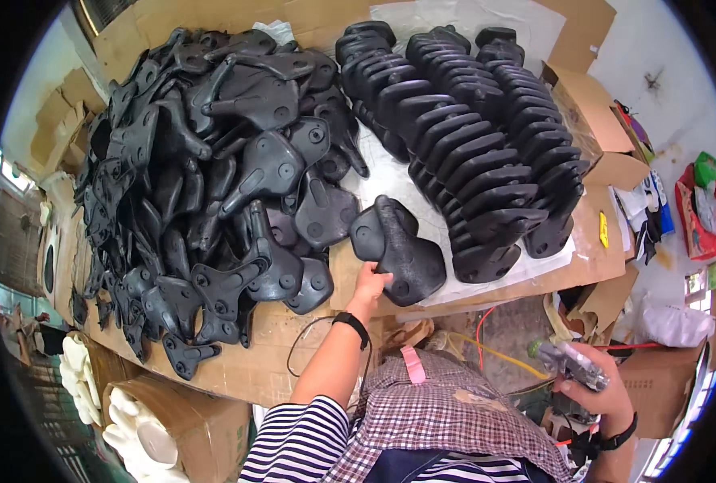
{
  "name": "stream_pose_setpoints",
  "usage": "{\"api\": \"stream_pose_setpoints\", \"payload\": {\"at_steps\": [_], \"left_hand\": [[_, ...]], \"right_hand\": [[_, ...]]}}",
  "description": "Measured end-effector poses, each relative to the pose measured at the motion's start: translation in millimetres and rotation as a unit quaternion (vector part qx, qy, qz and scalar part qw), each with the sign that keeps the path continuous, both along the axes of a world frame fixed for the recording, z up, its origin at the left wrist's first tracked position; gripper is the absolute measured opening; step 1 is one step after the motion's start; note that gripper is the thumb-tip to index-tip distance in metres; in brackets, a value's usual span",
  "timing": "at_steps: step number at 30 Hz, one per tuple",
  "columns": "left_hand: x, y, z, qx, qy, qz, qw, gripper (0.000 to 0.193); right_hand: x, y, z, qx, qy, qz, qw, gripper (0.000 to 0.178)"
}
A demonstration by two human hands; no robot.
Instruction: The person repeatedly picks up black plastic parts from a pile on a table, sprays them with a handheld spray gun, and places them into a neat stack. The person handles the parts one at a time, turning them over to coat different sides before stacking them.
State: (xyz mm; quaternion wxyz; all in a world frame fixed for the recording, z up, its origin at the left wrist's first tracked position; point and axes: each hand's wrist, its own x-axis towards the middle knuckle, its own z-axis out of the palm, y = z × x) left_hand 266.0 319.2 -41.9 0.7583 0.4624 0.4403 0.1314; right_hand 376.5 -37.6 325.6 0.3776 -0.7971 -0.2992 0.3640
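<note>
My left hand (371,283) grips the near edge of a black moulded pad (410,266), its thumb pressed on top. The pad has a broad rounded end, a narrower neck and round dimples. It rests at the front of the table, apparently over another black piece. At the right, away from the table, my right hand (603,382) is closed round a grey hand-held tool (571,362) with a green part at its tip. The tool's exact kind is unclear.
Loose black pads (269,165) form a large heap on the left. Stacked pads (474,153) stand in rows on white sheeting at the right. A yellow hose (503,359) hangs below the cardboard-covered table (285,386). A carton (189,419) with white pieces stands at lower left.
</note>
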Motion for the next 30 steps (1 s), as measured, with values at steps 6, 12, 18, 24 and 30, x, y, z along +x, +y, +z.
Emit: {"api": "stream_pose_setpoints", "payload": {"at_steps": [6, 12, 18, 24, 30], "left_hand": [[-46, 58, 108, 0.088, -0.157, 0.189, 0.965, 0.032], [-111, 127, 101, 0.026, -0.297, 0.237, 0.925, 0.03], [-55, 100, 12, -0.097, -0.26, 0.197, 0.94, 0.035], [-8, 83, -48, -0.008, -0.062, 0.131, 0.989, 0.036], [0, 81, 128, 0.215, -0.091, -0.006, 0.972, 0.027]], "right_hand": [[-4, 10, 9, 0.047, 0.094, -0.035, 0.994, 0.057], [1, 26, -12, 0.043, 0.027, -0.034, 0.998, 0.057], [3, 27, -5, 0.086, -0.007, -0.031, 0.996, 0.055], [-6, 15, -24, 0.063, 0.084, -0.059, 0.993, 0.056], [-9, 18, -66, 0.098, 0.008, -0.03, 0.995, 0.059]]}}
